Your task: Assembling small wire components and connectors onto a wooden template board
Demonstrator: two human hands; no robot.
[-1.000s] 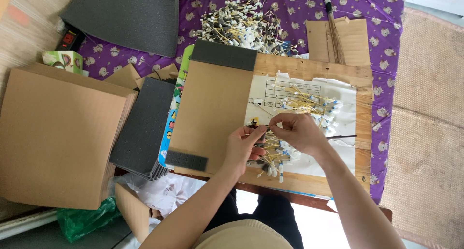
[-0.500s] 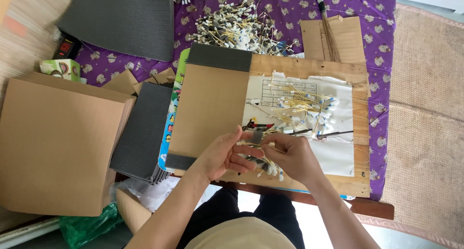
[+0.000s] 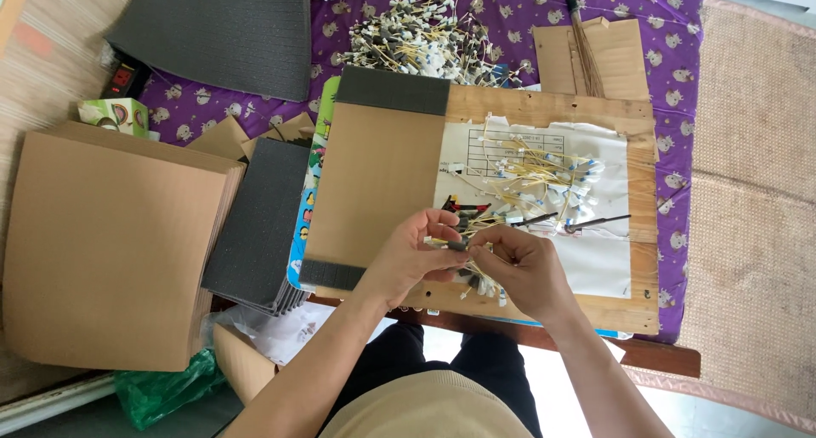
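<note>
A small bundle of thin yellow wires with white and black end pieces (image 3: 470,249) sits between both hands, just above the near edge of the pale wooden work board (image 3: 544,115); the left hand (image 3: 416,255) curls round it from the left, thumb and fingers closed in a narrow grip on the wires and a small black piece; the right hand (image 3: 523,268) meets it from the right, fingertips pinched tight on the same bundle, so the two hands touch. Loose ends of the bundle hang down below the hands over the board's edge. Just beyond the hands, a spread of more yellow wires with white connectors (image 3: 544,179) lies on a white printed paper sheet (image 3: 603,259) fixed to the board; left of it a flat brown cardboard panel with dark grey foam strips (image 3: 374,183) covers the board's left part. Farther off, a heap of similar wires (image 3: 425,42) rests on the purple patterned cloth (image 3: 663,30) of the tabletop; a stack of dark grey foam sheets (image 3: 255,225) and a large brown cardboard stack (image 3: 106,242) lie well to the left.
</note>
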